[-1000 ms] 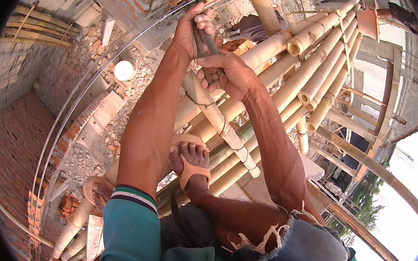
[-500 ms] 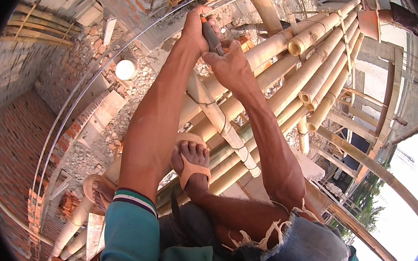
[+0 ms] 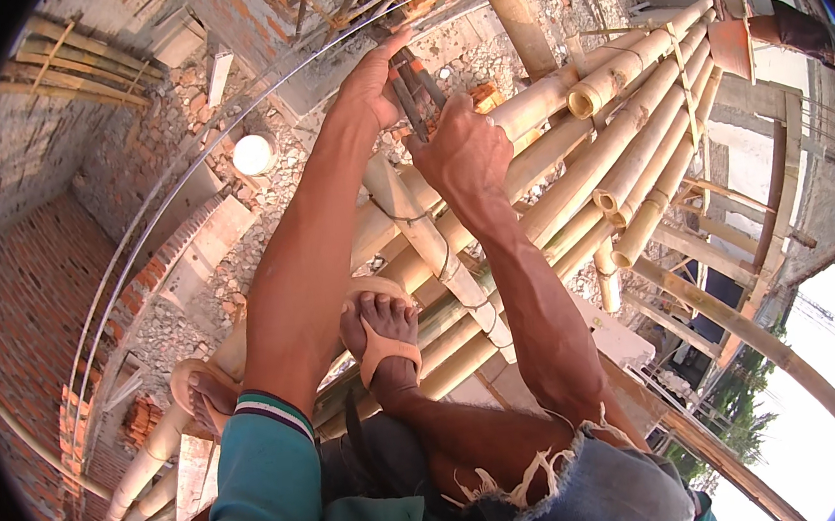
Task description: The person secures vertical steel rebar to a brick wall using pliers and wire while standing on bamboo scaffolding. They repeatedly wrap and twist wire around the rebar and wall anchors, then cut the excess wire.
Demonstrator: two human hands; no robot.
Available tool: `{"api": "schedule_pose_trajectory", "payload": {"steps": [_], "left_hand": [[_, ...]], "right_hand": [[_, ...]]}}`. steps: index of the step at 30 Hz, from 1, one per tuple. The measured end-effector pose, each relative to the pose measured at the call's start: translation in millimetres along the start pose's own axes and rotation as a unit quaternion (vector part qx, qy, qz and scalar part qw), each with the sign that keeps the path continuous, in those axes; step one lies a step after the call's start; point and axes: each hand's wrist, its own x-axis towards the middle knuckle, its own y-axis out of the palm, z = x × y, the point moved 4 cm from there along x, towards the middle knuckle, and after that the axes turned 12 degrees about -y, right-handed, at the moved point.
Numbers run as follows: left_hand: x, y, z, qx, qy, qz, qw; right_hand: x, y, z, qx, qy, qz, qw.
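Note:
My right hand is closed around the lower end of a dark tool with two long arms, which looks like pincers. The arms stand apart, with a gap between them. Beside the tool's upper end is my left hand, one digit stretched out past the top and its other fingers mostly hidden. Both hands are above a slanting bamboo crosspiece tied with dark bindings over long bamboo poles. My sandalled foot rests on the poles.
Another person's arm holds a reddish block at the far right. A pale cord curves across the left. Below lie rubble and a white bucket. Brick walls and more bamboo framing surround the platform.
My left hand has shifted left and down, its visible grip loosened. The tool now shows two spread arms instead of one dark length. My right hand stays on its lower end.

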Motion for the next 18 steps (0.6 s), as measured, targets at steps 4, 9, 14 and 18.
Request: {"api": "schedule_pose_trajectory", "payload": {"steps": [4, 9, 14, 18], "left_hand": [[2.2, 4.6, -8.4, 0.022, 0.059, -0.072, 0.995], [2.8, 8.0, 2.0, -0.098, -0.033, 0.172, 0.98], [-3.9, 6.0, 9.5, -0.05, -0.012, -0.017, 0.999], [-11.9, -1.8, 10.5, -0.018, -0.003, -0.092, 0.996]], "right_hand": [[-14.7, 3.3, 13.6, 0.088, -0.004, 0.038, 0.995], [-9.5, 5.4, -1.1, 0.444, 0.085, 0.105, 0.886], [-19.1, -2.0, 10.8, -0.007, -0.071, -0.108, 0.992], [-15.0, 7.0, -5.5, 0.364, -0.009, 0.016, 0.931]]}}
